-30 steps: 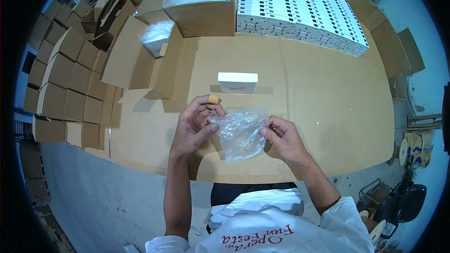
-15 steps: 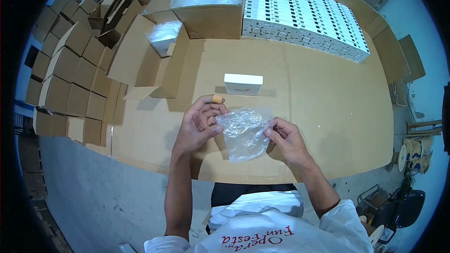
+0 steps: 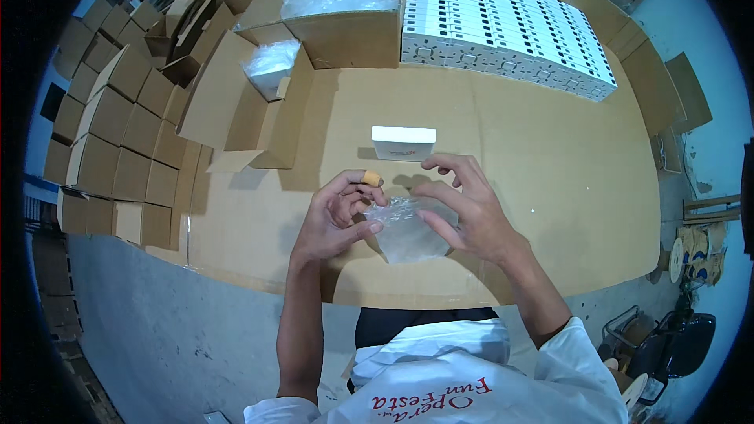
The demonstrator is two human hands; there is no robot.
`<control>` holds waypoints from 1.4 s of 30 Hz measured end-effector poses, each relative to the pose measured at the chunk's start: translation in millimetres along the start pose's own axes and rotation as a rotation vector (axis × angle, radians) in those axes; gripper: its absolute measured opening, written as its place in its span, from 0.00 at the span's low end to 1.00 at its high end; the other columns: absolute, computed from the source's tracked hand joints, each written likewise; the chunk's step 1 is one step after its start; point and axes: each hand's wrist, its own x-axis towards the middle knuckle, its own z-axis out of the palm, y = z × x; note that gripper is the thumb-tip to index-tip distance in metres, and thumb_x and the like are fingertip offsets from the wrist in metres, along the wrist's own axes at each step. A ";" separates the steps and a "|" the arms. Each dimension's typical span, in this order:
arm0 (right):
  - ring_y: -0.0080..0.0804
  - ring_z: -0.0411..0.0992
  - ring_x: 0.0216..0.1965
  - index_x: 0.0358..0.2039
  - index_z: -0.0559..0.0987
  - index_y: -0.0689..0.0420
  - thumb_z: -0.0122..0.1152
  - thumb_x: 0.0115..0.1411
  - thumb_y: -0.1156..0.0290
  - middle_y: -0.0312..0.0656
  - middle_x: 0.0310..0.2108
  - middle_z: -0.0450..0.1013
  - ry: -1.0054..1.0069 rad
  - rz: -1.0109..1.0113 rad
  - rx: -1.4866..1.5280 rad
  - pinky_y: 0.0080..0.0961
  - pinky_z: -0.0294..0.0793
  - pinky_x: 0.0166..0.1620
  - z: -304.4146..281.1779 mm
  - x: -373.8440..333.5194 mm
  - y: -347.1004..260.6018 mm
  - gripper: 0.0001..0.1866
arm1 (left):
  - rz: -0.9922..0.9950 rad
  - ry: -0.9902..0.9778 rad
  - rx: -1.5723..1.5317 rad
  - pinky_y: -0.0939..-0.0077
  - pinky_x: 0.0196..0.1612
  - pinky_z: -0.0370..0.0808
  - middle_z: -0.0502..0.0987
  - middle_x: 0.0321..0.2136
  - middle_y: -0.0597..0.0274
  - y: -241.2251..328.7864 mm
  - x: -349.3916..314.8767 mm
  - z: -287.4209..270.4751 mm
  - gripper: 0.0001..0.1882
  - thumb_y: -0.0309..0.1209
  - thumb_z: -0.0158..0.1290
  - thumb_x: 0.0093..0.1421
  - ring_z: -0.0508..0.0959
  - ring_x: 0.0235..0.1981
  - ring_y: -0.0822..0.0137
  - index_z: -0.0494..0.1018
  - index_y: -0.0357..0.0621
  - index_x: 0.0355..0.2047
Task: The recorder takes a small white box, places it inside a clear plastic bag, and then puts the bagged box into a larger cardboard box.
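Clear, crinkled plastic bag (image 3: 412, 237): your left hand (image 3: 331, 221), fingers pinching its left side; your right hand (image 3: 481, 216), fingers spread. Step, likely: working the bag's film; next calls for a right-hand pinch.

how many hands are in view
2: the left hand at the left edge of the clear plastic bag, and the open right hand over the bag's right side. No others show.

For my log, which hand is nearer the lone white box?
Right. The right hand reaches almost to the lone white box, near its right end; the left hand is farther back, at the clear plastic bag.
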 end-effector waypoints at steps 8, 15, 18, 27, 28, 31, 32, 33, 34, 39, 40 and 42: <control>0.45 0.70 0.50 0.33 0.82 0.58 0.69 0.50 0.80 0.43 0.48 0.74 0.020 -0.059 0.197 0.38 0.71 0.53 -5.8 1.5 13.4 0.08 | -0.162 0.072 0.063 0.78 0.47 0.73 0.77 0.39 0.58 -5.5 3.8 0.2 0.25 0.36 0.62 0.61 0.76 0.44 0.71 0.69 0.35 0.53; 0.41 0.69 0.45 0.35 0.82 0.58 0.68 0.49 0.81 0.39 0.36 0.78 -0.026 0.002 0.404 0.35 0.72 0.49 11.7 -2.1 32.3 0.11 | -0.061 0.028 0.382 0.74 0.49 0.74 0.78 0.43 0.57 -8.3 8.6 -5.4 0.26 0.33 0.61 0.59 0.77 0.45 0.68 0.69 0.33 0.54; 0.41 0.69 0.45 0.36 0.83 0.58 0.68 0.51 0.80 0.38 0.36 0.78 -0.022 -0.005 0.417 0.35 0.72 0.48 20.6 -1.6 31.3 0.10 | 0.278 -0.006 0.401 0.71 0.47 0.76 0.80 0.42 0.57 -6.4 13.1 0.3 0.27 0.23 0.64 0.53 0.79 0.41 0.66 0.71 0.35 0.53; 0.31 0.73 0.34 0.38 0.82 0.59 0.65 0.57 0.76 0.38 0.33 0.78 -0.184 0.095 0.621 0.28 0.74 0.39 -19.6 -8.3 64.6 0.07 | -0.004 -0.094 0.433 0.84 0.28 0.75 0.81 0.32 0.59 -18.3 29.4 32.1 0.18 0.19 0.67 0.52 0.79 0.26 0.78 0.77 0.35 0.44; 0.31 0.73 0.34 0.38 0.82 0.59 0.65 0.57 0.76 0.38 0.33 0.78 -0.174 0.099 0.620 0.28 0.74 0.39 -24.3 -8.7 68.2 0.07 | 0.096 -0.088 0.398 0.83 0.27 0.74 0.80 0.31 0.59 -22.6 33.4 35.3 0.17 0.19 0.66 0.53 0.78 0.25 0.78 0.77 0.35 0.44; 0.22 0.68 0.27 0.39 0.81 0.59 0.65 0.60 0.73 0.34 0.28 0.75 -0.257 0.146 0.750 0.23 0.70 0.32 -32.4 -12.5 76.3 0.07 | 0.156 -0.066 0.395 0.82 0.25 0.73 0.79 0.30 0.61 -26.2 37.2 43.5 0.15 0.18 0.64 0.56 0.77 0.25 0.78 0.77 0.34 0.44; 0.19 0.65 0.25 0.39 0.81 0.58 0.65 0.61 0.72 0.31 0.26 0.72 -0.302 0.217 0.816 0.21 0.66 0.31 -31.3 -14.2 77.5 0.07 | 0.118 -0.048 0.430 0.82 0.26 0.73 0.79 0.29 0.61 -25.9 35.6 43.0 0.14 0.18 0.62 0.58 0.77 0.25 0.78 0.77 0.34 0.44; 0.16 0.62 0.24 0.38 0.81 0.58 0.66 0.62 0.71 0.28 0.24 0.69 -0.348 0.289 0.882 0.19 0.63 0.29 -29.8 -15.3 78.1 0.07 | 0.115 -0.051 0.430 0.82 0.26 0.73 0.79 0.29 0.61 -25.5 34.1 42.7 0.14 0.18 0.62 0.58 0.77 0.25 0.78 0.77 0.34 0.44; 0.16 0.62 0.24 0.38 0.81 0.58 0.66 0.62 0.71 0.28 0.24 0.69 -0.345 0.290 0.884 0.19 0.63 0.29 -28.1 -15.6 77.7 0.07 | 0.073 -0.011 0.415 0.82 0.26 0.73 0.78 0.30 0.61 -24.9 32.4 42.0 0.12 0.17 0.60 0.59 0.77 0.25 0.77 0.77 0.35 0.44; 0.14 0.60 0.24 0.37 0.80 0.58 0.67 0.61 0.69 0.26 0.22 0.66 -0.341 0.334 0.886 0.18 0.60 0.28 -20.0 -15.4 71.9 0.08 | 0.070 0.068 0.335 0.80 0.29 0.73 0.77 0.34 0.58 -26.2 26.5 31.6 0.08 0.16 0.55 0.61 0.77 0.27 0.75 0.77 0.35 0.42; 0.14 0.60 0.24 0.37 0.80 0.58 0.67 0.61 0.69 0.26 0.22 0.66 -0.346 0.332 0.887 0.18 0.60 0.28 -19.2 -15.5 72.2 0.08 | 0.122 0.044 0.372 0.81 0.31 0.73 0.76 0.37 0.57 -28.6 26.0 26.8 0.07 0.17 0.53 0.63 0.75 0.30 0.75 0.76 0.35 0.42; 0.15 0.62 0.24 0.36 0.81 0.58 0.67 0.61 0.70 0.27 0.23 0.68 -0.303 0.301 0.851 0.19 0.61 0.29 -18.4 -16.0 74.3 0.07 | 0.174 0.022 0.406 0.81 0.33 0.72 0.74 0.39 0.57 -29.6 26.8 21.4 0.06 0.19 0.51 0.65 0.74 0.33 0.75 0.75 0.34 0.42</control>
